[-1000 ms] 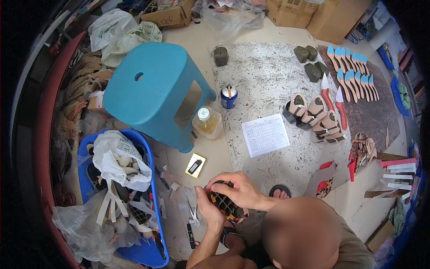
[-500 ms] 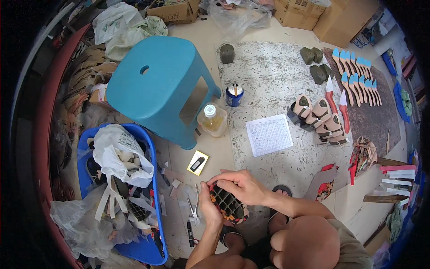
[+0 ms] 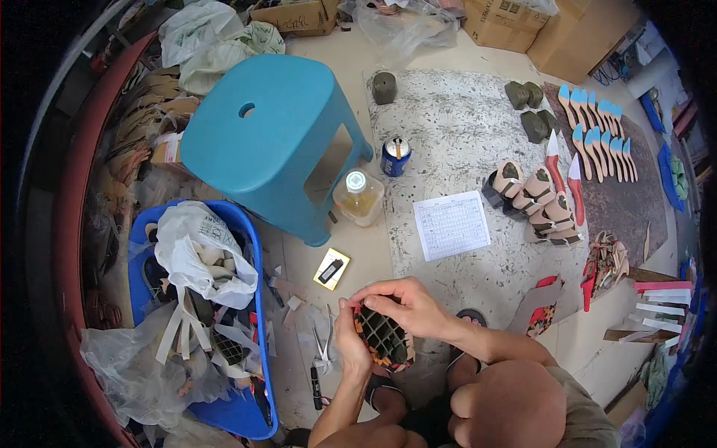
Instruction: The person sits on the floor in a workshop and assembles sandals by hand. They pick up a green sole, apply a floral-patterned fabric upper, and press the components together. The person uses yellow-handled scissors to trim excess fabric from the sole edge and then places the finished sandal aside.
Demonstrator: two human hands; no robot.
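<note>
Over my lap I hold a floral shoe upper (image 3: 386,334), an oblong piece whose upward face is dark green, crossed by a pale lattice and edged with red and yellow flowered fabric. My left hand (image 3: 351,337) wraps its left side, the thumb up along the edge. Reaching in from the right, my right hand (image 3: 409,308) curls over the far end and presses the rim there with its fingers. The underside of the upper is hidden. Close to my left hand, pincers (image 3: 323,349) and a black marker pen (image 3: 316,388) lie on the floor.
A blue stool (image 3: 261,134) stands ahead, beside a bottle of yellowish liquid (image 3: 359,198) and a blue can (image 3: 396,156). Left is a blue basket (image 3: 261,336) of scraps. A written sheet (image 3: 452,225), wrapped shoe lasts (image 3: 538,187) and red-handled knives (image 3: 575,190) lie ahead right.
The surroundings have shifted slightly in the picture as the view turned a little. Both hands keep their hold on the shoe upper, the right fingers moving slightly at its far end.
</note>
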